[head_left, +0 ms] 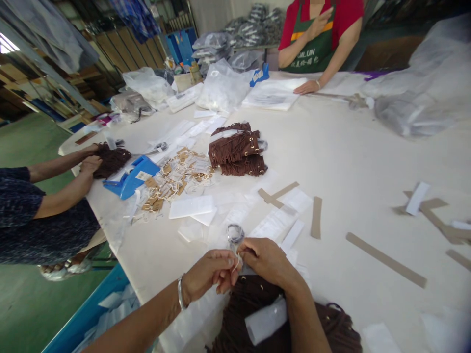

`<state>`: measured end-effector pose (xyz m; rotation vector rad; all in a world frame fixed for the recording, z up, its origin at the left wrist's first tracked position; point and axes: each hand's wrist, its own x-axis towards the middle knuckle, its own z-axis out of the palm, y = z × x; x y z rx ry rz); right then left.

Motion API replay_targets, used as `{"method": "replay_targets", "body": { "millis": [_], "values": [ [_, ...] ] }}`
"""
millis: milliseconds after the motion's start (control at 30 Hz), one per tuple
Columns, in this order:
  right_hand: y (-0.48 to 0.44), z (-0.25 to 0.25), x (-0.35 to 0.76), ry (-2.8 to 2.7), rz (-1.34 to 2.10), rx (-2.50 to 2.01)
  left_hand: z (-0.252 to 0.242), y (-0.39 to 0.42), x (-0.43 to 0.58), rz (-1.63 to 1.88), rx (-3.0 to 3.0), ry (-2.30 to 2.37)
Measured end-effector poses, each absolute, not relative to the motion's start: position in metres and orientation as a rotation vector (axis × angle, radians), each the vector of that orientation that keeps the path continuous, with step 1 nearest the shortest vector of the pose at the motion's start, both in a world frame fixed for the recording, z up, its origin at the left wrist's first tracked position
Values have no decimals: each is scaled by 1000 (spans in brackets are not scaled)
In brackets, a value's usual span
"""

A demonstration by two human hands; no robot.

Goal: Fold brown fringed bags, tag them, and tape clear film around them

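My left hand (208, 274) and my right hand (267, 260) meet at the near table edge, both pinched on a thin white string (237, 262) between them. Just beyond the fingers lies a small coil of dark cord (234, 232) in clear wrap. Below my wrists sits a heap of brown knitted fabric (253, 304) with a clear packet (265, 321) on it. Clear empty bags (274, 223) lie ahead of my hands.
Folded brown knitwear (235, 149) and a scatter of paper tags (176, 176) lie mid-table beside a blue tray (132, 179). One person's arms (62, 181) work brown fabric at the left; another in a green apron (316, 44) stands opposite. Cardboard strips (386, 260) lie right.
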<state>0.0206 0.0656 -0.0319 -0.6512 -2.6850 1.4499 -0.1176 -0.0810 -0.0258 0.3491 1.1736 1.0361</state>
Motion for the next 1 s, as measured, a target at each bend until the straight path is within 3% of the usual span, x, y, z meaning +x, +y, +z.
{"method": "replay_targets", "body": {
  "millis": [167, 400, 567, 1000],
  "values": [
    [74, -33, 28, -2593, 1448, -700, -31, -79, -131, 738, 358, 1124],
    [91, -39, 48, -2618, 1201, -1184, -31, -80, -123, 1123, 379, 1254],
    [86, -38, 48, -2605, 1401, -1081, -35, -85, -98, 1276, 325, 1470],
    [73, -35, 30, -2435, 1545, -921, -35, -91, -77, 1102, 835, 1915]
  ]
}}
